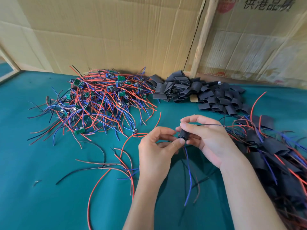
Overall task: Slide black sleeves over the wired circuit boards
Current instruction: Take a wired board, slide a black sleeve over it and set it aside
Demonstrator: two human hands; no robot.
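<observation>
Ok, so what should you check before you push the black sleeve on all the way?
1. Right hand grips the black tube sleeve: ok.
2. Left hand fingertips meet the sleeve's open end: ok.
3. Green circuit board fully inside the sleeve: cannot tell, hidden.
4. Thin blue wire hangs free below the sleeve: ok.
5. Thin dark wire sticks out past the right hand: ok.
6. Heap of empty black sleeves waits on the teal cloth table: ok.
</observation>
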